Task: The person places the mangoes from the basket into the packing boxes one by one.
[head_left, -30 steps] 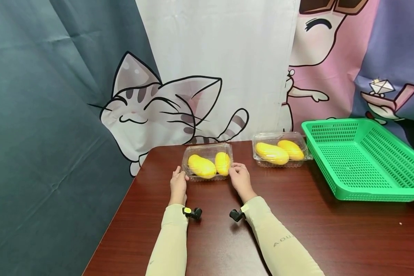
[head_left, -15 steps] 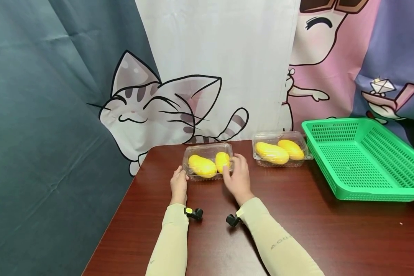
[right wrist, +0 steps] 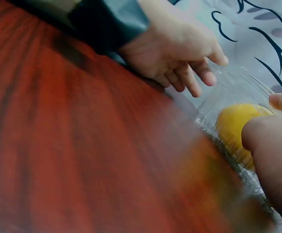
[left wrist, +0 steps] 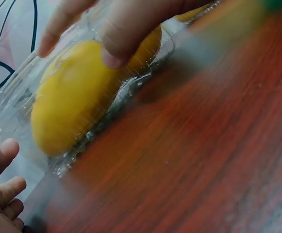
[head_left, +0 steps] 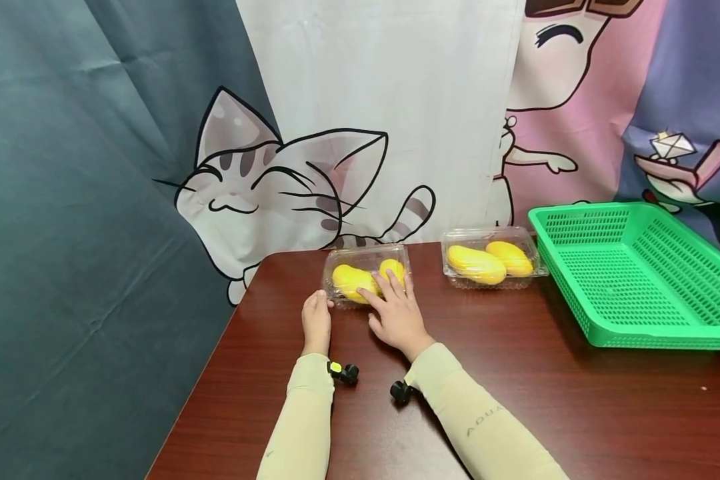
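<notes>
A clear plastic clamshell box [head_left: 366,255] with two yellow mangoes [head_left: 352,280] inside stands near the table's back edge. My right hand [head_left: 399,321] lies over its front right part, fingers spread across the lid; in the left wrist view the thumb and a finger of this right hand [left wrist: 131,29] are over the mango [left wrist: 68,102]. Beside the box's front left corner is my left hand [head_left: 317,325]. The right wrist view shows the left hand [right wrist: 185,53] with loosely bent fingers and nothing gripped, close to the box's end; contact is unclear.
To the right is a second clear clamshell box [head_left: 450,233] with two mangoes [head_left: 477,264]. A green plastic basket [head_left: 642,267] stands beside it at the table's right. The brown table [head_left: 366,427] ends at a printed curtain [head_left: 444,100] behind.
My right hand has left the box's right side and moved left over the lid, its fingers spreading. My left hand has shifted slightly, its fingers coming off the box's left corner. The box has barely moved.
</notes>
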{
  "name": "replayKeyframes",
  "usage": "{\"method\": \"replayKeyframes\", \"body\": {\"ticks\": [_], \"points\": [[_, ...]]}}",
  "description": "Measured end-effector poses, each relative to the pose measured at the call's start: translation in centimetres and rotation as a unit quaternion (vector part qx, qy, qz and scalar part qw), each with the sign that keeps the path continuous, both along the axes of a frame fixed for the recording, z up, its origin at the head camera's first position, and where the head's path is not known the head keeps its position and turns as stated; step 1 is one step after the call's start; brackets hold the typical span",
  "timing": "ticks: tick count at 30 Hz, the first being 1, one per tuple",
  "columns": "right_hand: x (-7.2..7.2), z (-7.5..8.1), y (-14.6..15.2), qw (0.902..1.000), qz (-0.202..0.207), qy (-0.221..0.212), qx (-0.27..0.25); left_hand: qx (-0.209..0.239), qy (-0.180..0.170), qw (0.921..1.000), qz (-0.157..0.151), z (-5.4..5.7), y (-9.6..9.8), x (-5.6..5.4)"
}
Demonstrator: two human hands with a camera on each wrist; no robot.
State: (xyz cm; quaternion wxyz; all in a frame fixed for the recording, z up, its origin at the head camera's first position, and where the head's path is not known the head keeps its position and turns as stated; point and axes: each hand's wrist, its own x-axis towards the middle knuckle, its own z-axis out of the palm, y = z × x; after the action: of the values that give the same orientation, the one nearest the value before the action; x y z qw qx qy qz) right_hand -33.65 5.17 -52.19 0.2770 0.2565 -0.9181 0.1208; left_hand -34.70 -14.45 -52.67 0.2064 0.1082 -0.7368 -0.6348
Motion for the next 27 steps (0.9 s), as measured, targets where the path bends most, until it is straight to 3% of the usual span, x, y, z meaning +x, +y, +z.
{"method": "replayKeyframes", "body": {"ticks": [7,15,21,27], "points": [[-1.9,-0.6,1.0,0.9994,-0.020,-0.019,-0.021,-0.027,-0.002,0.9996,0.003,-0.2,0.2,0.2],[-3.7,-1.6,2.7,0.9990,-0.026,-0.001,-0.037,-0.040,-0.004,0.9992,-0.002,-0.7,0.8,0.2],[-4.2,-1.9,3.6,0.9982,-0.017,0.013,-0.056,-0.041,-0.008,0.9991,-0.007,-0.6,1.3,0.4],[-3.4,-1.9,3.9,0.9922,0.008,0.030,-0.120,-0.025,-0.026,0.9992,-0.016,-0.6,1.2,0.7]]}}
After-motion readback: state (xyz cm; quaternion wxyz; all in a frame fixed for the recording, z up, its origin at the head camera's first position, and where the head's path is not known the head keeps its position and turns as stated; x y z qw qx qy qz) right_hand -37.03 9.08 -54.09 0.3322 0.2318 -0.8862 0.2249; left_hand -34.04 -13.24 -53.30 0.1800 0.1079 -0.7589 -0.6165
